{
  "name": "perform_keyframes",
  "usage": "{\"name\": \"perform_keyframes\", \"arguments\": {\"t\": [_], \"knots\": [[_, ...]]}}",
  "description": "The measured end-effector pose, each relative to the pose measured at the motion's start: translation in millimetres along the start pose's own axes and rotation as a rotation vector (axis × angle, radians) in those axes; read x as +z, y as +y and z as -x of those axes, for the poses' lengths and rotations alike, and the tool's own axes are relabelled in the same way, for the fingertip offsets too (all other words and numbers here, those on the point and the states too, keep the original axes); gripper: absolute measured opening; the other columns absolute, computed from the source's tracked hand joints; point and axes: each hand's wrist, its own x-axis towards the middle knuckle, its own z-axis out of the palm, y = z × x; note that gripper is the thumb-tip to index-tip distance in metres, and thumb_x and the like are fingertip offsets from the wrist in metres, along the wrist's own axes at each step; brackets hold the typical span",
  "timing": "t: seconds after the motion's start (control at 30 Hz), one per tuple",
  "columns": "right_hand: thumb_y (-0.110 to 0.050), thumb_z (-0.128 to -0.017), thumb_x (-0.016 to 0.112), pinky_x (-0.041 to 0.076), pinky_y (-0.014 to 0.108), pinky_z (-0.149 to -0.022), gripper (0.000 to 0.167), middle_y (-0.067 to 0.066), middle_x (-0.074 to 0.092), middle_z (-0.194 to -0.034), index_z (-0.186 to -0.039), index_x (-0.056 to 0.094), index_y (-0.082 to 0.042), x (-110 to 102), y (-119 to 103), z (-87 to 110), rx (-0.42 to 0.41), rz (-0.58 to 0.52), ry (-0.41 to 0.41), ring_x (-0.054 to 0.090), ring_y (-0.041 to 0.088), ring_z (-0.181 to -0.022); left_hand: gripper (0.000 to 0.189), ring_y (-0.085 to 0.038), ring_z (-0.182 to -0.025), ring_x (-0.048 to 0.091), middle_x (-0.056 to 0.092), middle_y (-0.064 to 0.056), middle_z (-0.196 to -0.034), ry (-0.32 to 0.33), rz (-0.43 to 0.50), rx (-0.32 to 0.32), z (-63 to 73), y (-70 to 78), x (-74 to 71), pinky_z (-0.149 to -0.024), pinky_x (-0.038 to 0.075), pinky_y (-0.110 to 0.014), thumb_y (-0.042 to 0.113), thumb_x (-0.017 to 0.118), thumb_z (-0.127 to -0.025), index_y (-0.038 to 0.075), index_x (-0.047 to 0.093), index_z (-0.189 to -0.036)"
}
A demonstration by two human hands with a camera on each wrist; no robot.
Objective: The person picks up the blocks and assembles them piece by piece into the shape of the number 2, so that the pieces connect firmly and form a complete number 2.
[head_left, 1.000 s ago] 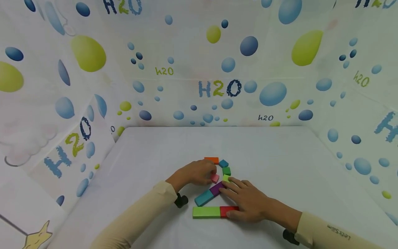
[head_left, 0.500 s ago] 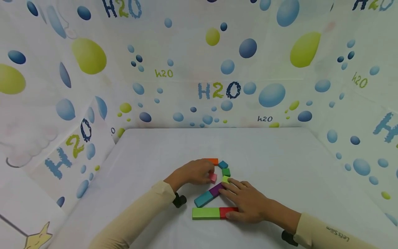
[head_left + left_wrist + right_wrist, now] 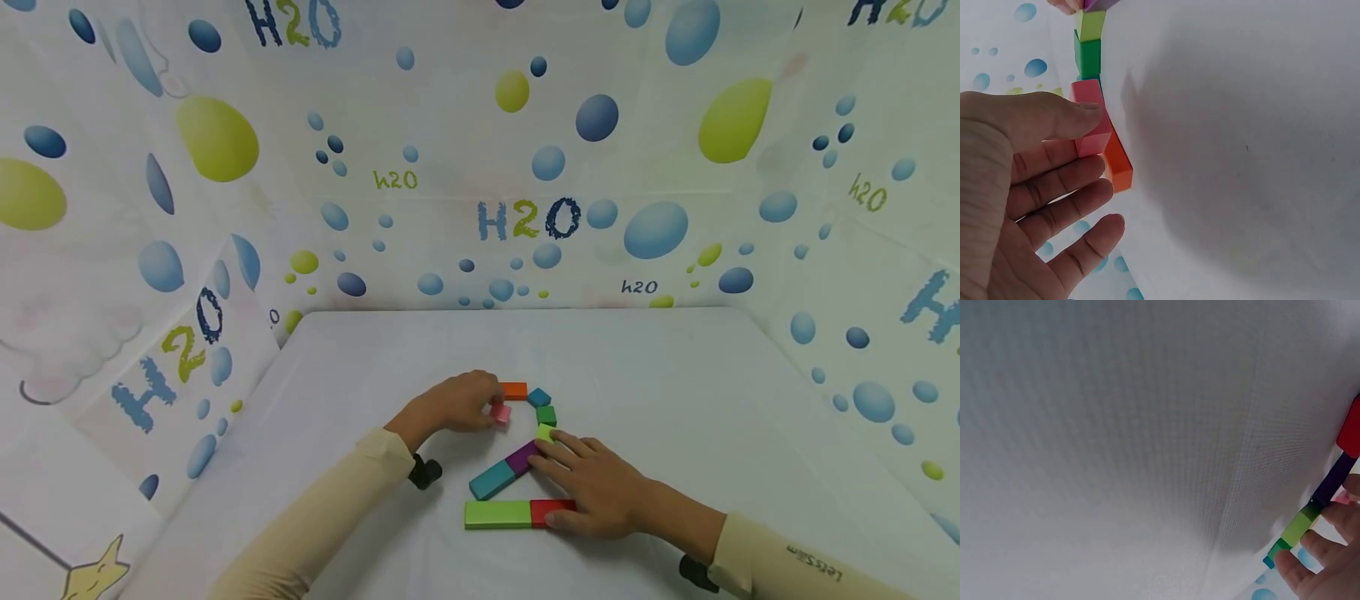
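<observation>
My left hand (image 3: 457,402) pinches a pink block (image 3: 1092,119) between thumb and fingers, close to the left end of an orange block (image 3: 515,391). My right hand (image 3: 600,483) lies with fingers spread over the blocks. Its fingertips touch near a lime block (image 3: 546,432) and a purple block (image 3: 521,457), and the thumb rests at a red block (image 3: 550,513). From the orange block a row curves round through a blue block (image 3: 538,397), a green block (image 3: 546,415), the lime and the purple to a teal block (image 3: 491,480).
A long light-green block (image 3: 497,514) joins the red one in a straight row at the near side. All lie on a white-covered table (image 3: 360,350). A printed curtain (image 3: 450,125) stands behind the table and along its sides.
My left hand has moved left and away from me with the pink block, from inside the curve to beside the orange block's end. My right hand keeps its place.
</observation>
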Motion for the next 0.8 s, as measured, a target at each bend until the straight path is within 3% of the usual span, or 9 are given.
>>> {"name": "perform_keyframes", "arguments": {"t": [0.3, 0.57, 0.8], "knots": [[-0.075, -0.092, 0.043, 0.032, 0.058, -0.116, 0.084, 0.0, 0.032, -0.165, -0.159, 0.035, -0.025, -1.6, 0.4, 0.1, -0.004, 0.015, 0.0, 0.023, 0.033, -0.153, 0.021, -0.014, -0.094, 0.056, 0.062, 0.004, -0.098, 0.011, 0.022, -0.029, -2.3, -17.0, 4.1, -0.089, 0.054, -0.031, 0.023, 0.075, -0.091, 0.012, 0.073, -0.109], [-0.076, -0.091, 0.043, 0.034, 0.059, -0.115, 0.085, 0.0, 0.033, -0.164, -0.159, 0.036, -0.025, -1.8, 1.7, -2.0, -0.003, 0.021, -0.005, 0.025, 0.033, -0.152, 0.032, -0.014, -0.097, 0.056, 0.063, 0.004, -0.101, -0.002, 0.029, -0.098, -5.9, -26.1, 7.5, -0.088, 0.054, -0.03, 0.028, 0.076, -0.091, 0.012, 0.071, -0.118], [-0.076, -0.091, 0.044, 0.034, 0.059, -0.115, 0.085, 0.0, 0.033, -0.164, -0.159, 0.036, -0.025, -1.7, 2.0, -2.1, -0.004, 0.02, -0.005, 0.025, 0.033, -0.152, 0.031, -0.014, -0.094, 0.055, 0.063, 0.004, -0.1, 0.01, 0.017, -0.123, -8.0, -33.4, 8.5, -0.085, 0.053, -0.028, 0.03, 0.075, -0.091, 0.013, 0.071, -0.116]]}}
